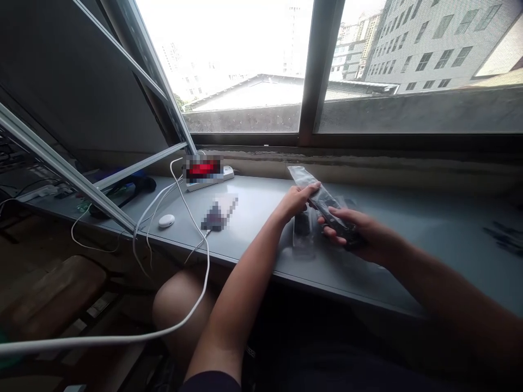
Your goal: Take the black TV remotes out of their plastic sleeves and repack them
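Both hands grip a dark, long item in a clear plastic bag (324,200), held slantwise above the table. My left hand (297,199) pinches the bag near its far, flat end. My right hand (362,228) is wrapped round the near, dark end, thumb on top. What exactly the bag contains I cannot make out. Just below my left hand, another dark item in clear plastic (303,231) lies on the grey table (253,239). More clear plastic (346,203) shows behind the held bag, partly hidden.
To the left are a white power strip (210,178), a small round white case (166,221), a blurred-out flat device (219,212) and a white cable (207,272) crossing the table's front edge. A metal frame (151,81) slants at left. Dark items (504,237) lie far right.
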Demonstrator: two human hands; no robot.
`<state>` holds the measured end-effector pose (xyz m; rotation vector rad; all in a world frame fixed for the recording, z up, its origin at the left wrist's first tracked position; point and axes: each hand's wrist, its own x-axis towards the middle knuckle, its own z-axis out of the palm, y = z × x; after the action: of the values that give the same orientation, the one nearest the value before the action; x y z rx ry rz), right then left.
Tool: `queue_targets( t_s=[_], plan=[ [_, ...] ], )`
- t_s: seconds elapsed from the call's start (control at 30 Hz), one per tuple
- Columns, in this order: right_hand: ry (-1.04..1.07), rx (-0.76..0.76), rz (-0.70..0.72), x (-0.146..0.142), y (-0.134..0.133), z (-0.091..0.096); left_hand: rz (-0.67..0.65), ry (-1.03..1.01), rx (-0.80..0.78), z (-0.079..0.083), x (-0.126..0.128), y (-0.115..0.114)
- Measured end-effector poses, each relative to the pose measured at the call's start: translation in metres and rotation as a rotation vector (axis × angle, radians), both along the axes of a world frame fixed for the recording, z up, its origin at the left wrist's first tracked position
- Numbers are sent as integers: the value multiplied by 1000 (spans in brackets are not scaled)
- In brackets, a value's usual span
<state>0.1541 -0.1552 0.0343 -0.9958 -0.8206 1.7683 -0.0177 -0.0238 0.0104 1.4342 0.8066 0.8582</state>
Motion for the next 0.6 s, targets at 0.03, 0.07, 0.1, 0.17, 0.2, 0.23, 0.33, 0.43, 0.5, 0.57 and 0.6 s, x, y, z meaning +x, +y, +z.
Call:
queue_targets(
  t_s=[0.03,0.07,0.1,0.17,0.2,0.23,0.33,0.43,0.5,0.57,0.6],
  plan=[
    [0,-3,-2,0,0,1,-5,-4,0,0,0,0],
    [3,-8,-2,-1,-1,2,-9,-15,2,0,1,1],
    [7,-12,-2,-1,-1,3,-13,-30,4,0,1,2],
    [17,-12,-9,-1,-1,4,-29,-63,9,-1,2,3],
    [18,-10,-9,-1,-2,5,-37,-74,12,-2,3,4],
    [16,-6,-6,0,-2,5,-42,-79,16,-2,3,4],
    [-4,10,28,1,-2,6,-30,-77,24,-3,2,3],
    [-4,20,51,2,-3,7,-32,-76,70,-5,0,2],
    [2,16,46,2,-3,7,-62,-77,97,-7,0,2],
    [4,3,37,2,-3,7,-88,-82,87,-9,1,4],
    [1,-3,35,2,-2,6,-96,-94,74,-10,2,5]
  ],
)
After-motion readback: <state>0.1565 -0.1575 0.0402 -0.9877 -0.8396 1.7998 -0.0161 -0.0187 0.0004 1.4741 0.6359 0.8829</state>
